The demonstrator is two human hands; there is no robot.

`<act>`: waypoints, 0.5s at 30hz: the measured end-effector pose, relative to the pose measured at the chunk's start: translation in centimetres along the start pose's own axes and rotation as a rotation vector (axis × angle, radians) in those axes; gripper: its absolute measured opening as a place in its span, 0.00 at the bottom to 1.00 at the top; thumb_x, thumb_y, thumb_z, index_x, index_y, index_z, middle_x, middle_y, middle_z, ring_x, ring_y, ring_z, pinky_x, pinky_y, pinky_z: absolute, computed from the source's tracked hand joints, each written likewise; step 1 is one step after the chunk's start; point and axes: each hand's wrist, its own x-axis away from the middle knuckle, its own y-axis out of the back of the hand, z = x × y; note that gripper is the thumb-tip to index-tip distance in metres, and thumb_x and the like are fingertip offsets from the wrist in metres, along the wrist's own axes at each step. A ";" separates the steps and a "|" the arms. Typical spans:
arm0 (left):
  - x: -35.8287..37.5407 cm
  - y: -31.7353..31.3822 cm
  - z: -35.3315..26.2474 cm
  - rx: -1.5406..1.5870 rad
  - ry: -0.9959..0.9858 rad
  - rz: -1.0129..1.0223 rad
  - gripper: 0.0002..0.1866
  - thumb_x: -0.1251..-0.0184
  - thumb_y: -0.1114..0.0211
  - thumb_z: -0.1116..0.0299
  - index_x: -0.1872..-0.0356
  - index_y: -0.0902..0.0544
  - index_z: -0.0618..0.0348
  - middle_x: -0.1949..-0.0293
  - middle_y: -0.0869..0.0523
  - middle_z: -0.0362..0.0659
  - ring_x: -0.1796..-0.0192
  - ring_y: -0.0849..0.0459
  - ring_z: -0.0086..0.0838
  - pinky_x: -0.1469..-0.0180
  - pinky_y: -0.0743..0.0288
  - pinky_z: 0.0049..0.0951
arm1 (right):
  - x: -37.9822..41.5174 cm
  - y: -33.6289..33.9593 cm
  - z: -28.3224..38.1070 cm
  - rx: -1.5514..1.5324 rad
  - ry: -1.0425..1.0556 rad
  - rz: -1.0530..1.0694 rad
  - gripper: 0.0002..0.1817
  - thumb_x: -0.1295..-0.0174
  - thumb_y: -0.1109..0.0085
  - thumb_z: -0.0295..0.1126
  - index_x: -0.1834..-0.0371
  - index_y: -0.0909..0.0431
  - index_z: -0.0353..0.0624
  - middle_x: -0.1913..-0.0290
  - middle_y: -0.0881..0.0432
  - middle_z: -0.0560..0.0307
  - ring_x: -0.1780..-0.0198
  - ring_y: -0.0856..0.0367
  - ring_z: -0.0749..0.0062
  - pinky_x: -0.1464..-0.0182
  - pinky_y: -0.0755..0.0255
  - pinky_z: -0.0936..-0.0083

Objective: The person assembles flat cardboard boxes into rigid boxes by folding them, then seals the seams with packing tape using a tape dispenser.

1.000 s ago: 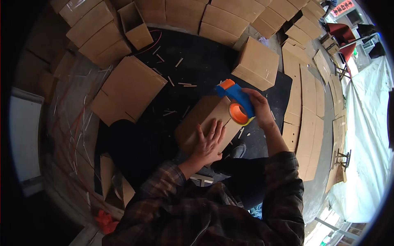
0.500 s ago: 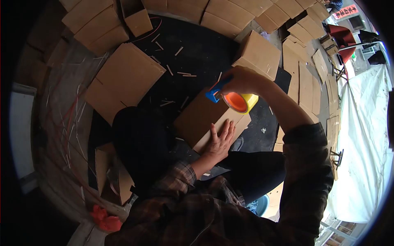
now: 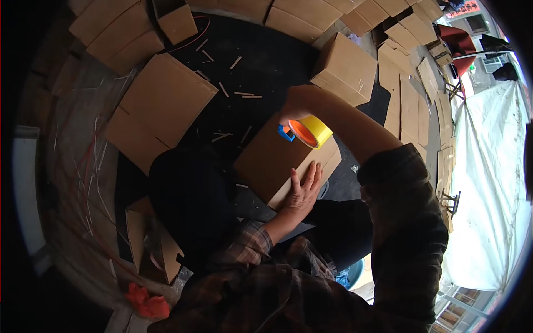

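Note:
A brown cardboard box (image 3: 265, 161) sits on the dark mat between my legs. My left hand (image 3: 303, 191) lies flat on the box's near right face, its fingers stretched out and a little spread. Over the upper part of the box, my right hand (image 3: 295, 104) is closed around a blue tape dispenser (image 3: 286, 132). A roll of yellow tape with an orange core (image 3: 317, 131) hangs from that dispenser, overlapping the box's top edge in this view. The right fingers are mostly hidden behind the back of the hand.
Flattened cardboard (image 3: 161, 105) lies to the left, and another box (image 3: 344, 69) stands at the upper right. Small strips (image 3: 236, 62) are scattered over the black mat (image 3: 261, 39). An opened carton (image 3: 152, 244) is by my left leg, with red plastic (image 3: 147, 301) below it.
My right hand has moved left with the tape dispenser, and its wrist has turned. The left hand stays flat on the box. The whole view has shifted slightly.

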 end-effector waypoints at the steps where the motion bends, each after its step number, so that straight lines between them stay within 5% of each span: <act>1: 0.1 0.0 0.0 -0.010 0.002 0.007 0.30 0.34 0.52 0.60 0.31 0.32 0.58 0.27 0.38 0.48 0.24 0.45 0.44 0.39 0.47 0.75 | -0.4 -0.2 0.0 0.028 0.004 0.085 0.23 0.63 0.34 0.43 0.61 0.12 0.47 0.55 0.13 0.51 0.54 0.14 0.62 0.54 0.22 0.67; 8: 0.2 0.0 0.3 -0.011 -0.027 0.008 0.30 0.34 0.51 0.60 0.31 0.32 0.58 0.28 0.39 0.47 0.23 0.47 0.43 0.38 0.49 0.75 | -1.3 -1.9 -1.5 0.100 0.040 0.176 0.28 0.60 0.32 0.46 0.55 0.14 0.42 0.50 0.16 0.44 0.49 0.16 0.55 0.49 0.22 0.64; 12: -0.3 1.3 2.3 0.100 -0.049 0.064 0.29 0.33 0.52 0.58 0.32 0.31 0.59 0.27 0.40 0.48 0.24 0.47 0.43 0.37 0.49 0.74 | 0.1 -2.8 -1.3 0.060 -0.044 -0.081 0.27 0.56 0.35 0.51 0.59 0.14 0.40 0.55 0.14 0.43 0.51 0.15 0.55 0.52 0.21 0.62; 13: -0.7 1.8 3.5 0.174 0.004 0.059 0.48 0.54 0.34 0.43 0.30 0.33 0.56 0.26 0.42 0.48 0.22 0.51 0.43 0.36 0.53 0.77 | 0.5 -1.9 -1.7 0.045 -0.007 -0.053 0.27 0.56 0.35 0.52 0.60 0.14 0.40 0.57 0.14 0.42 0.52 0.15 0.53 0.52 0.21 0.62; 15: -0.8 2.3 6.1 0.264 -0.020 0.172 0.53 0.59 0.30 0.42 0.28 0.37 0.56 0.25 0.45 0.49 0.22 0.53 0.41 0.35 0.54 0.77 | 1.9 -0.8 -2.4 0.006 0.043 -0.066 0.26 0.55 0.36 0.53 0.61 0.13 0.42 0.61 0.14 0.41 0.54 0.15 0.50 0.52 0.21 0.60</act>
